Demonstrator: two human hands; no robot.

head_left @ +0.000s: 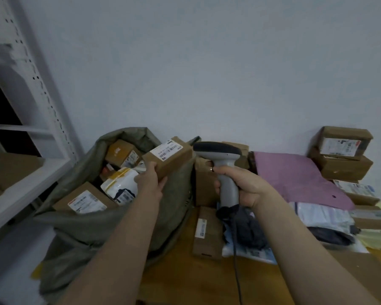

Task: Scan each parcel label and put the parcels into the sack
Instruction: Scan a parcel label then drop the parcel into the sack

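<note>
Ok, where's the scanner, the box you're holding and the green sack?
scanner [226, 160], head view, on its pale neck under the dark head
held box [174, 165], head view, on the brown face below its label
green sack [101, 227], head view, on its near folded wall

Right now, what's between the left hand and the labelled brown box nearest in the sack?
Head view: a white yellow-taped parcel, lying in the sack beside the left hand.

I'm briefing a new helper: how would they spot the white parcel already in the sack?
Find the grey-green sack left of the wooden table. Inside, among brown boxes, lies the white parcel: the only plastic-wrapped one, banded with yellow tape.
</note>
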